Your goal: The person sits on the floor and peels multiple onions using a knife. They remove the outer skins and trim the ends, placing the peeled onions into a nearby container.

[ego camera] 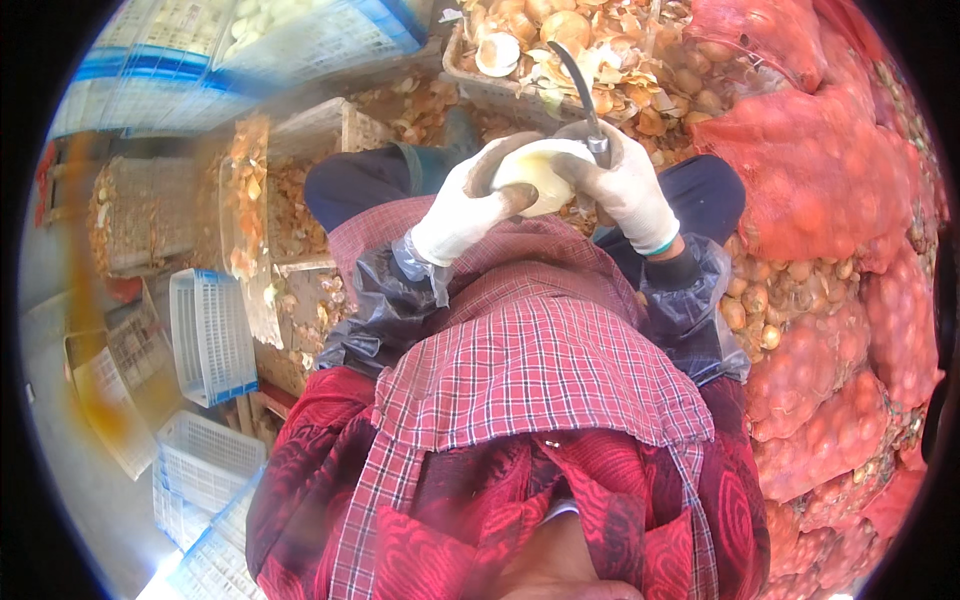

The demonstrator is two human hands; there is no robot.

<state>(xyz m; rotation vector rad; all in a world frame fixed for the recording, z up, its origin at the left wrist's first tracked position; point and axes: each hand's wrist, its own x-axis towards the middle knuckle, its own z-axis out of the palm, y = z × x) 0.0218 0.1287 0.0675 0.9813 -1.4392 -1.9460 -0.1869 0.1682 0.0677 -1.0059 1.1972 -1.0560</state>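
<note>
A pale, peeled onion (541, 174) is held between my two gloved hands above my lap. My left hand (474, 202), in a white knit glove with soiled fingers, grips it from the left. From the right, my right hand (624, 176) presses its fingers on the onion. That hand also holds a small knife with a curved blade (577, 81), its tip pointing up and away from me. The knife's handle is mostly hidden in the palm. Just beyond the hands stands a crate (510, 96) heaped with onions and loose skins, among them a cut onion (497, 54).
Red mesh sacks of onions (817, 172) are piled along the right, with loose onions (754, 300) beside my leg. Blue-rimmed crates (315, 45) of peeled onions stand at upper left. Other plastic crates (214, 337) sit at left, near a skin-littered wooden box (300, 139).
</note>
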